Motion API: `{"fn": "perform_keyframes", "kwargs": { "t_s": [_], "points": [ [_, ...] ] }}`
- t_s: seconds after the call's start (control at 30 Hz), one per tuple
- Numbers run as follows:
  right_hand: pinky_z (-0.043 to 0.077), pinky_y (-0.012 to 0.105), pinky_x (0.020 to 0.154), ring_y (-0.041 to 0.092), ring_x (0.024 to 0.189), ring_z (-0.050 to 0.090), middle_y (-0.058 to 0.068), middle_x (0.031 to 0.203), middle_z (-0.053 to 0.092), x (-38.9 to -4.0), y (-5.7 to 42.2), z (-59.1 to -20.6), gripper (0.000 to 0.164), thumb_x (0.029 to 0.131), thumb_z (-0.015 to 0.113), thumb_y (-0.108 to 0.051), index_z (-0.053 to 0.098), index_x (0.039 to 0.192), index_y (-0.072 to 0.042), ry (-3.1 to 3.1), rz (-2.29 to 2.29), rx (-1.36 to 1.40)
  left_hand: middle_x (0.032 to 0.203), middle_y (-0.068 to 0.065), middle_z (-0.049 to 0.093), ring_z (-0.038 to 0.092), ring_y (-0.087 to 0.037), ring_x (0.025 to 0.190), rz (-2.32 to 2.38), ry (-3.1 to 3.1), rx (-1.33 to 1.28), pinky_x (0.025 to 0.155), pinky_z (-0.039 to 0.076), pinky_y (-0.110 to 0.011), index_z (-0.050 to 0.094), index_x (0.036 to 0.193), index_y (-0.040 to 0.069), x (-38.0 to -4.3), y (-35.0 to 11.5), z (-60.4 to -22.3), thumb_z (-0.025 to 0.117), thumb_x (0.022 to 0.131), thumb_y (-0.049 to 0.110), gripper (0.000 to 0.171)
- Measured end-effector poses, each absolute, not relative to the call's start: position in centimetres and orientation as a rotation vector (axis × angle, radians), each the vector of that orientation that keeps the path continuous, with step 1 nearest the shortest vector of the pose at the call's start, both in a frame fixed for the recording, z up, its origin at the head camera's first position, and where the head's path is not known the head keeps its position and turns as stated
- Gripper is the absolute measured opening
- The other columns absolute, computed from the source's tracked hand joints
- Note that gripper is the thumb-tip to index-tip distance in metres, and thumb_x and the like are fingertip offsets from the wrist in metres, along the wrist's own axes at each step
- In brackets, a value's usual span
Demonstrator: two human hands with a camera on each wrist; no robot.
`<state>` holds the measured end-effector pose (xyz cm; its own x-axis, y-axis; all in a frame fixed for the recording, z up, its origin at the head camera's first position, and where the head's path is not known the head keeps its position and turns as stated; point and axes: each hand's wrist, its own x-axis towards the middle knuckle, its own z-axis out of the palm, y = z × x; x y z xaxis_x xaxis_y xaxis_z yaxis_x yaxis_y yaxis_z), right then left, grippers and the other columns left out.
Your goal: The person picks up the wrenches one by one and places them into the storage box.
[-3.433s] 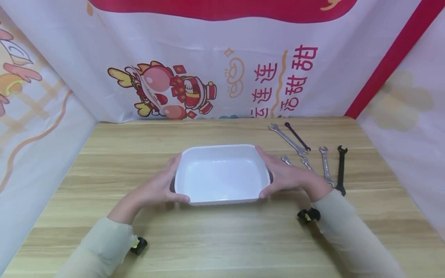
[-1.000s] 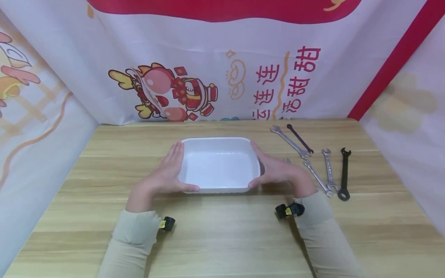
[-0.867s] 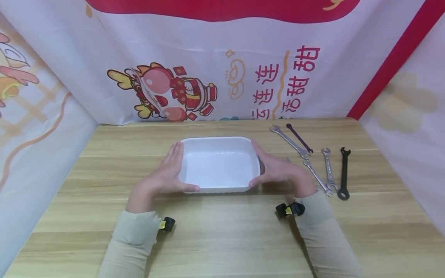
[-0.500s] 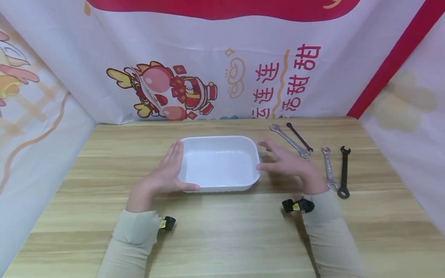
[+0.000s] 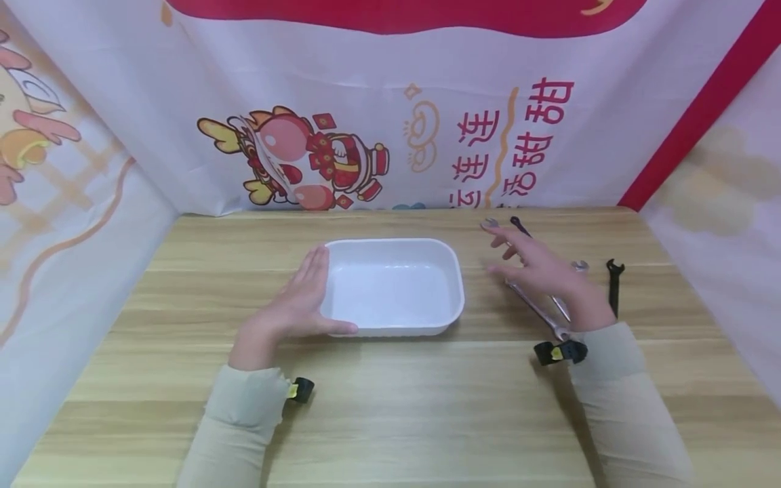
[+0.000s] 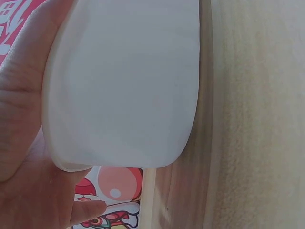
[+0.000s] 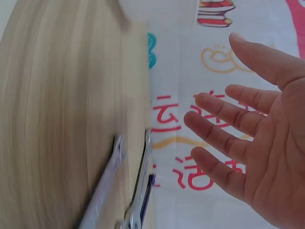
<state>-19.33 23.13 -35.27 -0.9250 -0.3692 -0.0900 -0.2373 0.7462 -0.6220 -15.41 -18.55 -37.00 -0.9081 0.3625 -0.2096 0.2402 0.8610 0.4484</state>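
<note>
Tabletop (image 5: 390, 407) shows between tray rim (image 5: 403, 331) and right hand (image 5: 539, 268).

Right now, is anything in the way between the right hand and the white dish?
Nothing visible: only wooden table shows between the right hand and the white dish. The wrenches sit outside that gap.

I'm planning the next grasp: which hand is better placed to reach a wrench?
Probably the right hand: it hangs free near the wrenches, while the left hand rests against the white dish.
</note>
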Motion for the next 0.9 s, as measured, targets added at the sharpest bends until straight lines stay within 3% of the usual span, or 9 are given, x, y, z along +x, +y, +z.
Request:
{"fn": "perform_keyframes", "kwargs": {
  "t_s": [0.2, 0.3, 0.57, 0.9],
  "points": [
    [0.048, 0.061, 0.099, 0.039, 0.122, 0.053, 0.019, 0.143, 0.051, -20.5, 24.6, -35.4, 0.061, 0.094, 0.069, -0.026, 0.045, 0.147, -0.009, 2.768, -0.836, -0.594, 0.167, -0.006, -0.02, -0.013, -0.03, 0.155, 0.609, 2.748, 0.481, 0.127, 0.006, -0.053, -0.018, 0.157, 0.01, -15.5, -18.3, -36.9, 0.077, 0.068, 0.072, 0.144],
    [0.052, 0.058, 0.094, 0.04, 0.119, 0.054, 0.021, 0.141, 0.053, -21.0, 25.0, -35.6, 0.058, 0.092, 0.071, -0.022, 0.049, 0.142, -0.004, 2.773, -0.826, -0.626, 0.167, -0.008, -0.018, -0.013, -0.029, 0.156, 0.601, 2.752, 0.462, 0.127, 0.007, -0.052, -0.018, 0.157, 0.01, -15.4, -18.4, -36.8, 0.077, 0.067, 0.072, 0.145],
    [0.057, 0.038, 0.073, 0.034, 0.106, 0.059, 0.022, 0.128, 0.058, -22.3, 26.0, -35.2, 0.054, 0.094, 0.068, -0.017, 0.049, 0.143, -0.005, 2.733, -0.85, -0.537, 0.166, -0.004, -0.021, -0.015, -0.027, 0.155, 0.592, 2.755, 0.469, 0.127, 0.005, -0.049, -0.016, 0.157, 0.008, -15.4, -18.6, -36.8, 0.077, 0.068, 0.072, 0.144],
    [0.058, 0.039, 0.075, 0.033, 0.103, 0.059, 0.023, 0.128, 0.055, -24.1, 27.1, -36.5, 0.06, 0.093, 0.068, -0.014, 0.044, 0.147, -0.004, 2.721, -0.753, -0.465, 0.166, -0.005, -0.022, -0.015, -0.026, 0.155, 0.558, 2.746, 0.493, 0.128, 0.004, -0.048, -0.018, 0.157, 0.008, -15.5, -18.6, -36.9, 0.073, 0.067, 0.076, 0.145]
  ]
}}
